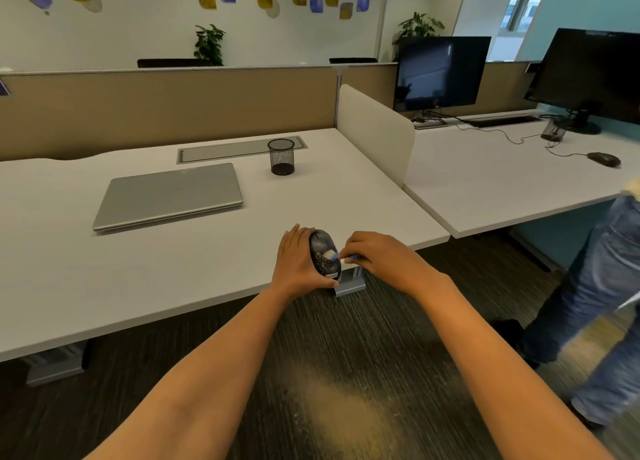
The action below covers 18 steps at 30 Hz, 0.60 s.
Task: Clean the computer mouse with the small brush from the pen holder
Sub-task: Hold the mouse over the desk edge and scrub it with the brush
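A black computer mouse (323, 257), speckled with pale crumbs, is at the front edge of the white desk (156, 269). My left hand (294, 262) grips it from the left side. My right hand (372, 257) pinches a small blue brush (343, 256) by its handle, and the white bristles touch the top of the mouse. The black mesh pen holder (281, 156) stands upright further back on the desk, right of centre, and looks empty.
A shut grey laptop (168, 196) lies at the left back. A white divider panel (375, 130) separates a neighbouring desk with two monitors (441, 71), another mouse (604, 159) and a second mesh holder (554, 128). A person in jeans (595, 303) stands at the right.
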Each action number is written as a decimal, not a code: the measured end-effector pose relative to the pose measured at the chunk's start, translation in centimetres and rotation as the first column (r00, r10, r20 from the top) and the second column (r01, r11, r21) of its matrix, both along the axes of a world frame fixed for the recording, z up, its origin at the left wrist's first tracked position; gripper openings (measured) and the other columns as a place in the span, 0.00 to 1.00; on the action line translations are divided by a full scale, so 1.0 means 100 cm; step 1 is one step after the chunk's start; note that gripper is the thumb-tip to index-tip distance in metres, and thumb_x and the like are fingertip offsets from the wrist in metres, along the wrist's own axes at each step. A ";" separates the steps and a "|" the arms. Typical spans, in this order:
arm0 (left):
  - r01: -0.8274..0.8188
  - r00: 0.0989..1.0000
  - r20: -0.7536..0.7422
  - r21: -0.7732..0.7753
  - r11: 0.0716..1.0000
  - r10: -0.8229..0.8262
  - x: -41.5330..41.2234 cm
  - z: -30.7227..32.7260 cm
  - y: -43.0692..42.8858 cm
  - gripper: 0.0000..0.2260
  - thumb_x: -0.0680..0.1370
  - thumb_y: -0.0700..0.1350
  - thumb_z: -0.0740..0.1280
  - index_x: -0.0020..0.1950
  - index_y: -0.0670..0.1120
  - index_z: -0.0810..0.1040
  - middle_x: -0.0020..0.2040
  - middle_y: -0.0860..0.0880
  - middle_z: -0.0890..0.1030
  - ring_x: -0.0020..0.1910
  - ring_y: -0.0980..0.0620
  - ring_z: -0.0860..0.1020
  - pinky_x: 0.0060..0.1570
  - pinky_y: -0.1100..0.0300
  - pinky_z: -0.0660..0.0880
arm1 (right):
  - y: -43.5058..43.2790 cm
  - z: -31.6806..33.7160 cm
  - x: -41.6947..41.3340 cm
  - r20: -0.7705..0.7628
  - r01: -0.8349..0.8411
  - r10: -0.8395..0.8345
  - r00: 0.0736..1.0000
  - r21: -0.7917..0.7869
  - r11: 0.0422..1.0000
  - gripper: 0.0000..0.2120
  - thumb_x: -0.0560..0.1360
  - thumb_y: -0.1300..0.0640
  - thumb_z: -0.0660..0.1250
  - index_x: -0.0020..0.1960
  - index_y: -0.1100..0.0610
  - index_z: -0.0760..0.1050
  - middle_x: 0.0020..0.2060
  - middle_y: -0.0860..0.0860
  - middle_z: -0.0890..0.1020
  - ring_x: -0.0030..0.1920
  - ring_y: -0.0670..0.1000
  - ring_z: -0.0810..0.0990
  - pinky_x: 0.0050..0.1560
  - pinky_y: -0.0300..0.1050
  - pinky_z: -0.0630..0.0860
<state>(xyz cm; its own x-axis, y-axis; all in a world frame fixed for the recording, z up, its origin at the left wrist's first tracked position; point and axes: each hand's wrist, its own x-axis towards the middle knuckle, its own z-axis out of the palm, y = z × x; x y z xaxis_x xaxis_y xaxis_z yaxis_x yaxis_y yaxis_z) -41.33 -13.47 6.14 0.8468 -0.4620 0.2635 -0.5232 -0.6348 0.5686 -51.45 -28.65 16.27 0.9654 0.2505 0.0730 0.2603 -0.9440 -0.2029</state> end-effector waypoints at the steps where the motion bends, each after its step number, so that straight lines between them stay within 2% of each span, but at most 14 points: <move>1: -0.004 1.000 -0.005 0.003 1.000 0.004 0.000 -0.001 0.001 0.49 0.58 0.59 0.77 0.71 0.45 0.59 0.71 0.46 0.63 0.74 0.45 0.55 0.73 0.52 0.49 | -0.002 0.000 -0.002 -0.012 0.001 -0.001 1.000 -0.020 1.000 0.13 0.78 0.58 0.60 0.61 0.56 0.76 0.58 0.53 0.77 0.57 0.52 0.75 0.55 0.45 0.72; 4: -0.006 1.000 -0.015 -0.001 1.000 0.006 0.000 -0.002 0.004 0.49 0.56 0.62 0.75 0.71 0.46 0.59 0.70 0.46 0.64 0.73 0.45 0.56 0.73 0.51 0.50 | -0.003 0.003 -0.005 0.031 0.020 -0.020 0.999 0.006 1.000 0.13 0.79 0.57 0.59 0.60 0.56 0.76 0.58 0.53 0.78 0.57 0.52 0.76 0.54 0.43 0.72; 8: 0.011 1.000 -0.011 -0.007 1.000 -0.011 -0.002 -0.001 0.000 0.48 0.59 0.59 0.77 0.71 0.45 0.59 0.71 0.46 0.63 0.74 0.46 0.54 0.73 0.52 0.49 | 0.005 0.003 0.006 0.164 0.012 -0.024 0.986 0.070 0.997 0.13 0.78 0.56 0.61 0.59 0.57 0.77 0.56 0.54 0.79 0.54 0.53 0.77 0.52 0.46 0.75; 12: -0.008 1.000 -0.006 -0.013 1.000 0.008 -0.003 0.000 0.000 0.48 0.59 0.58 0.77 0.72 0.45 0.58 0.72 0.46 0.62 0.75 0.46 0.53 0.73 0.53 0.47 | 0.010 -0.004 0.010 0.116 -0.001 -0.005 0.993 0.045 0.999 0.13 0.78 0.57 0.61 0.60 0.57 0.77 0.57 0.55 0.79 0.55 0.54 0.77 0.53 0.49 0.75; 16: -0.027 1.000 -0.015 -0.019 0.999 0.027 0.002 0.000 0.009 0.48 0.57 0.60 0.76 0.71 0.45 0.59 0.71 0.46 0.64 0.74 0.45 0.55 0.72 0.53 0.48 | 0.003 -0.010 0.000 0.073 0.011 -0.014 0.997 0.035 0.999 0.13 0.78 0.55 0.60 0.59 0.57 0.77 0.56 0.53 0.79 0.55 0.52 0.77 0.55 0.45 0.75; 17: -0.026 1.000 -0.018 -0.023 0.999 0.026 0.002 0.000 0.010 0.49 0.56 0.62 0.75 0.71 0.46 0.60 0.71 0.46 0.64 0.74 0.45 0.55 0.72 0.52 0.48 | 0.002 -0.010 -0.001 0.092 0.030 -0.037 0.995 0.076 0.997 0.13 0.78 0.54 0.60 0.58 0.57 0.78 0.55 0.53 0.80 0.53 0.51 0.77 0.54 0.44 0.75; 18: -0.022 1.000 -0.018 -0.025 0.999 0.022 0.003 0.000 0.010 0.49 0.56 0.62 0.74 0.70 0.46 0.60 0.70 0.46 0.64 0.73 0.45 0.55 0.72 0.52 0.48 | 0.002 -0.011 -0.002 0.127 0.065 -0.089 0.988 0.181 0.981 0.12 0.78 0.54 0.62 0.57 0.57 0.79 0.53 0.53 0.81 0.52 0.51 0.78 0.53 0.43 0.75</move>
<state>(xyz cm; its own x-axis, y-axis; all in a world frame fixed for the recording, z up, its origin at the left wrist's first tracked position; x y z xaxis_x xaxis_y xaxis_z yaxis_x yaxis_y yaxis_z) -41.05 -12.44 6.18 0.8614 -0.4367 0.2595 -0.4989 -0.6315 0.5935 -51.67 -28.49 15.20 0.9597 0.1473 0.2395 0.2242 -0.9148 -0.3359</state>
